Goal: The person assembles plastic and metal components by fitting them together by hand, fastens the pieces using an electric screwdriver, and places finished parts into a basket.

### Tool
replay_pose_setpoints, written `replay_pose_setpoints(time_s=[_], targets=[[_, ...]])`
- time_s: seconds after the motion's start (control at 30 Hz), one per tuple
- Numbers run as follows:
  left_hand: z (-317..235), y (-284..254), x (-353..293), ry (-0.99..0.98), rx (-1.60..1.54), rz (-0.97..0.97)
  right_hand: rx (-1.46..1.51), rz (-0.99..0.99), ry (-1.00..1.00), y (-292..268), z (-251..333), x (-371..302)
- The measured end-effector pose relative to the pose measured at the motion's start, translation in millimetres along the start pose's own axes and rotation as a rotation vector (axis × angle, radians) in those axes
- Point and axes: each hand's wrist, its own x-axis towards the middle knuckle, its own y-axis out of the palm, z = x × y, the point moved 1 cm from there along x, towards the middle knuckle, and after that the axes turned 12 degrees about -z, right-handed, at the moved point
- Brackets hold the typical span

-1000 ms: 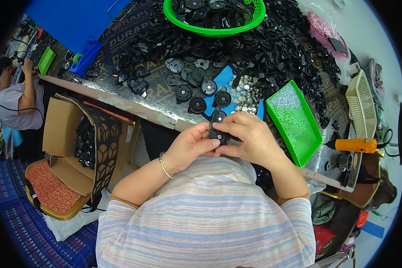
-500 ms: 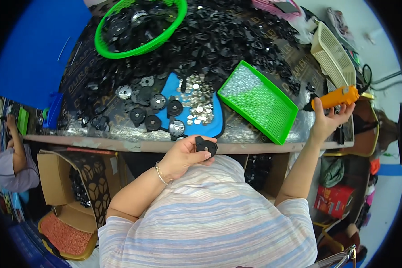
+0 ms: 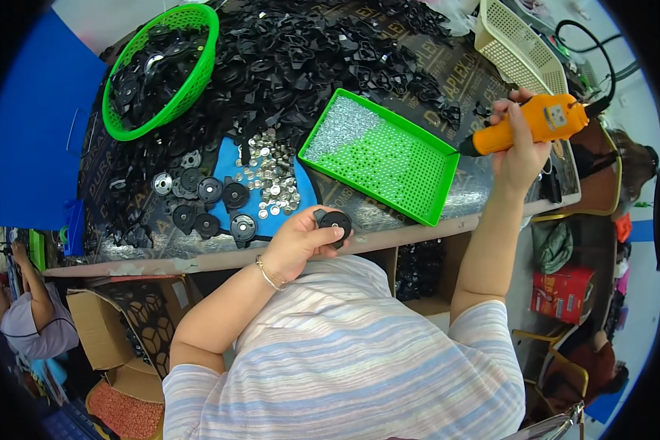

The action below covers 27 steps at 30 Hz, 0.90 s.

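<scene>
Clearly, in the head view, we count two hands at work and one thing in each. The left hand (image 3: 301, 242) has its thumb pressed over one round black part (image 3: 336, 220), fingers curled beneath it, at the table's (image 3: 345, 196) near edge. The right hand (image 3: 521, 158) has its fingers wrapped around one orange power tool (image 3: 502, 138), above the table's right side. Between them lies one green tray (image 3: 424, 167) of small silvery pieces (image 3: 345, 125). We see one blue mat (image 3: 229, 158) under metal discs (image 3: 277, 180) too many to count, at least eight loose round parts (image 3: 210, 189) around its left side, and two baskets: one green (image 3: 200, 79), one cream (image 3: 517, 50).
</scene>
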Motion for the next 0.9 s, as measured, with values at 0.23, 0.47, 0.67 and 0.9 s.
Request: replay_pose_setpoints(time_s=[0.23,0.47,0.67,0.9], targets=[[-4.3,19.1,20.1,-0.122,-0.036,-0.010,0.142,0.239,0.097,18.5,-10.0,-66.5],[9.1,11.8,25.7,-0.050,-0.132,0.009,0.116,0.282,0.012,26.2,-17.3,-77.1],[9.3,12.0,25.2,-0.019,-0.110,0.014,0.079,0.283,0.041,29.3,-23.3,-81.5],[11.1,11.0,26.6,-0.009,-0.105,0.025,0.069,0.279,0.021,29.8,-21.7,-82.5]])
